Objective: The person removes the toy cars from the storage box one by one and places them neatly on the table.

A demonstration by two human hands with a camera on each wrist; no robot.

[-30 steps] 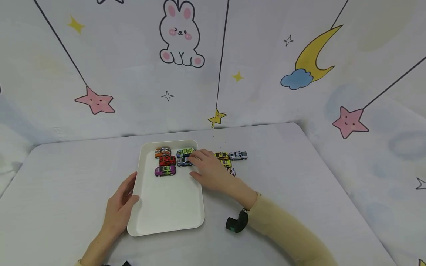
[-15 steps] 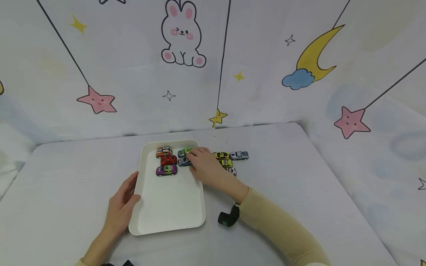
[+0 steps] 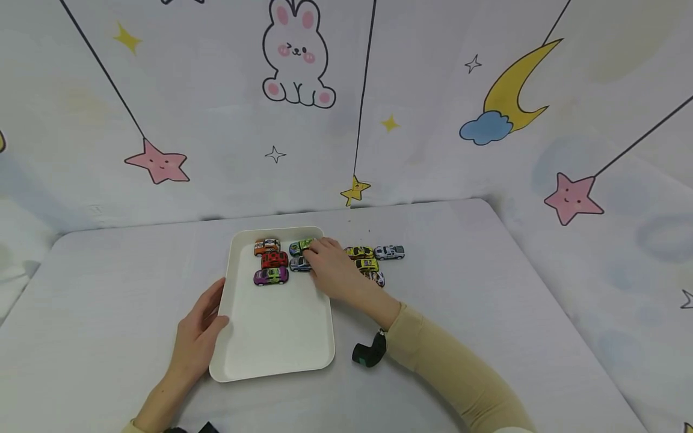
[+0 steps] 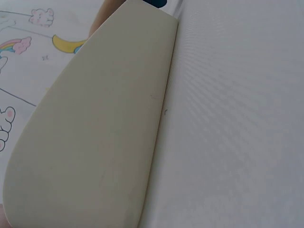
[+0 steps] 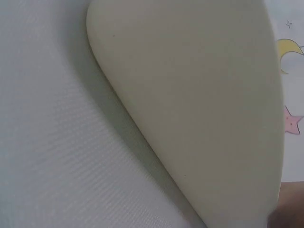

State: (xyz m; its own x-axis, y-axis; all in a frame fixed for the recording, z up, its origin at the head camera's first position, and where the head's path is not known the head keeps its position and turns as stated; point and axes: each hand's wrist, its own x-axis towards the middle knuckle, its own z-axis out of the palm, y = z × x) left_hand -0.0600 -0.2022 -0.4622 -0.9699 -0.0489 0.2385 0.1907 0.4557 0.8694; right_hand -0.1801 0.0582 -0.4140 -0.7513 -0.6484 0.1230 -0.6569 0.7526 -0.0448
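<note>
A white tray (image 3: 273, 337) lies on the table, tilted slightly. My left hand (image 3: 195, 343) rests along its left side, thumb at the rim and fingers against the outer wall. Over the tray's right rim reaches my right hand (image 3: 343, 273), its fingers pinching a silver-blue toy car (image 3: 299, 264) that the hand partly hides. Just behind is a green toy car (image 3: 300, 246). Orange (image 3: 267, 246), red (image 3: 274, 260) and purple (image 3: 271, 276) toy cars form a column at their left. Both wrist views show mostly the tray's outer wall (image 4: 95, 118).
Right of the tray stand more toy cars: two yellow ones (image 3: 360, 252), a white one (image 3: 390, 252) and a patterned one (image 3: 376, 278), partly behind the right hand. A patterned white cloth (image 3: 227, 120) hangs behind the table (image 3: 460, 276).
The right hand's thumb and fingers have drawn closer together at the silver-blue toy car, and its forearm has shifted a little left. The left hand keeps its place at the tray.
</note>
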